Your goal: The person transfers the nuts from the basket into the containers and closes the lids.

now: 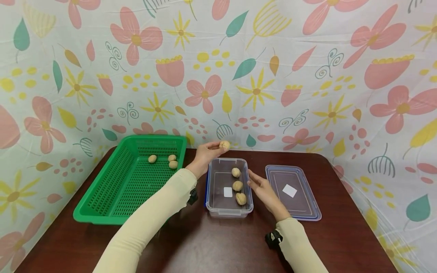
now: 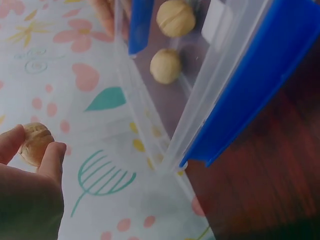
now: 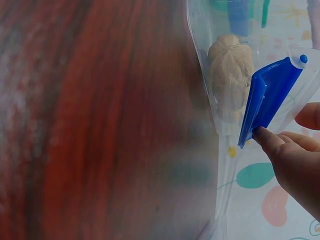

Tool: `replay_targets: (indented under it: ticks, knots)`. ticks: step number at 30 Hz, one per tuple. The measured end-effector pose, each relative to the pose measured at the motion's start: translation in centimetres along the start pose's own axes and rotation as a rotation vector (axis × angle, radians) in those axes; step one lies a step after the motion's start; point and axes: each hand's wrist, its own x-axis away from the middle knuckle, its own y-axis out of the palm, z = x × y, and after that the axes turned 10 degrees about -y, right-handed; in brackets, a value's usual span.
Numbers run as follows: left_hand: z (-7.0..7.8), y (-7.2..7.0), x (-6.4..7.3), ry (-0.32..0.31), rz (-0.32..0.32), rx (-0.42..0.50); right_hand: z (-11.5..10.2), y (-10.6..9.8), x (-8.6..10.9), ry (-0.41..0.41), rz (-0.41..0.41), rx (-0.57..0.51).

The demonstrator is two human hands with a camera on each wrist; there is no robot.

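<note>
My left hand (image 1: 205, 154) pinches a walnut (image 1: 224, 145) between thumb and fingertips, above the far left corner of a clear plastic box (image 1: 218, 182). The left wrist view shows this walnut (image 2: 36, 144) at the fingertips, apart from the box. Inside the box, three walnuts (image 1: 237, 185) form a row along the right wall. My right hand (image 1: 263, 189) is at the box's right side, fingers fairly straight. In the right wrist view a fingertip touches the blue latch flap (image 3: 270, 97), which hangs from the rim.
A green plastic basket (image 1: 126, 219) on the left holds three walnuts (image 1: 173, 164) near its far end. The clear lid (image 1: 295, 204) with a white label lies on the dark wooden table (image 1: 218, 242) to the right. A flower-patterned cloth (image 1: 256, 125) hangs behind the table.
</note>
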Motion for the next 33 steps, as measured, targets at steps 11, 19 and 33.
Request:
replay_targets:
  ticks: [11,19,33]
  knots:
    - [-3.0,1.4,0.3,-0.033,0.031,-0.083,0.1,-0.1,-0.1,0.006,-0.007,0.006]
    - [-5.2,2.1,0.2,-0.042,0.037,-0.162,-0.1,0.0,0.0,0.003,-0.004,0.016]
    - [-3.2,2.0,0.1,-0.024,0.05,-0.139,0.1,0.1,0.0,-0.013,0.006,0.003]
